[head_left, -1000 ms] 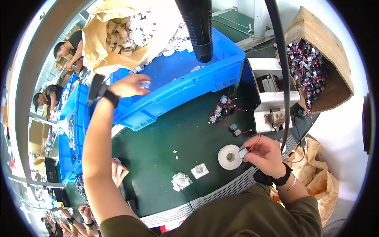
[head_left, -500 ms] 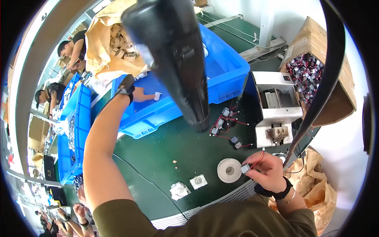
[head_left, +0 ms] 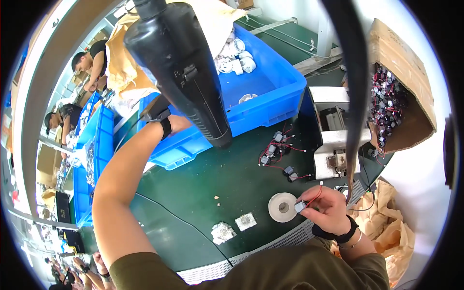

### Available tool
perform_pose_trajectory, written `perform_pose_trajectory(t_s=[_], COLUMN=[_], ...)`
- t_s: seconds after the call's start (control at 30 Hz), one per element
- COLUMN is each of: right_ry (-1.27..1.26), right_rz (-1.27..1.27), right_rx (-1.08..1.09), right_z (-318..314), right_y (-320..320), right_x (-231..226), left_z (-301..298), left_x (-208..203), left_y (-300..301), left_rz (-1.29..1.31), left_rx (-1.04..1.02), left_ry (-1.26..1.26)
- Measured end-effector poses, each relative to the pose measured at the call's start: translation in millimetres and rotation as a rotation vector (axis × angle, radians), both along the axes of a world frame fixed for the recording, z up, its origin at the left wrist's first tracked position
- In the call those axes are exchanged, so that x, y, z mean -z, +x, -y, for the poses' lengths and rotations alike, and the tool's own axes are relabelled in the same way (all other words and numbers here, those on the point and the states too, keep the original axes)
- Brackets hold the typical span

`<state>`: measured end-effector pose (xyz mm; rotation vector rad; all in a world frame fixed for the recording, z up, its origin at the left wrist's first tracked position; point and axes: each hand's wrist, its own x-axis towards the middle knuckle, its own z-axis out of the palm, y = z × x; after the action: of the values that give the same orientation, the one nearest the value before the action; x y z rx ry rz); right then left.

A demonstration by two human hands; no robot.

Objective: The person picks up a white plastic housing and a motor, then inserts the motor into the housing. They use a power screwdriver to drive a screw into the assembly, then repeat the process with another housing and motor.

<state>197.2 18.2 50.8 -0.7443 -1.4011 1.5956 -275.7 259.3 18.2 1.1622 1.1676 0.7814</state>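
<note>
My right hand (head_left: 327, 208) pinches a small grey motor (head_left: 300, 206) with red and black wires, just beside a round white roll (head_left: 282, 207) on the green table. Over the near side of the large blue bin (head_left: 275, 99) reaches my left hand (head_left: 180, 124). Its fingers are hidden behind a hanging black power tool (head_left: 181, 67), so I cannot see what they hold. Several white round parts (head_left: 237, 53) lie at the bin's far end, and a pale ring-shaped part (head_left: 247, 98) rests nearer its front wall.
Several wired motors (head_left: 276, 145) lie before a white-and-black machine (head_left: 331, 135). A tilted carton (head_left: 411, 111) holds many more. Two crumpled whitish pieces (head_left: 245, 221) sit near the table edge. A dark strap (head_left: 355, 87) hangs at right. Other people work at far left.
My left hand has drawn behind the black tool, and the white piece it held no longer shows. The tool has shifted left in view, uncovering white parts. My right hand keeps the motor.
</note>
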Motion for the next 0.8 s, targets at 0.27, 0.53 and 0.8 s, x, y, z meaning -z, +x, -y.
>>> perform_pose_trajectory(t_s=[0.27, 0.53, 0.8], right_ry=[0.034, 0.017, 0.031], right_rz=[0.020, 0.022, -0.004], right_rx=[0.052, 0.046, 0.073], right_z=[-2, -6, -8], right_y=[8, 8, 6], right_x=[-1, 1, 5], left_z=[43, 32, 18], left_x=[-81, -63, -52], left_y=[124, 63, 93], left_rz=[-0.838, -1.052, -1.099], left_rx=[0.374, 0.865, 0.600], left_ry=[0.641, 0.080, 0.553])
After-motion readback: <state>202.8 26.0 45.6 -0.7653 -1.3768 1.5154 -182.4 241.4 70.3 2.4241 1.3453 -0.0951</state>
